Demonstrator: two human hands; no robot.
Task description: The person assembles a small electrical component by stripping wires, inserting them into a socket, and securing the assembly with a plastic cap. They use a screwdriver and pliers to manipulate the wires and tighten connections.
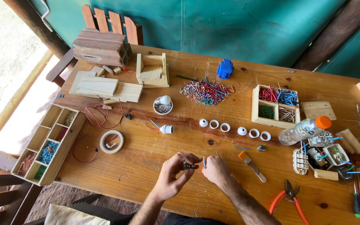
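- Your left hand pinches a small dark fitting at the table's near edge; your right hand holds a short blue wire upright beside it.
- The wooden table stands before a green tarp.
- At 12 o'clock, white rings; beyond, a heap of coloured wire bits.
- At 3 o'clock, a brush and orange-handled pliers.
- At 2 o'clock lies a clear bottle with orange cap.

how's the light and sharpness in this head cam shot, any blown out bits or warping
Head view: daylight from the left blows out the ground beyond the table; the tabletop is evenly lit with soft shadows; wide-lens warping bends the table edges; the left hand and right hand are fairly sharp, but the small dark part between them is too tiny to make out.
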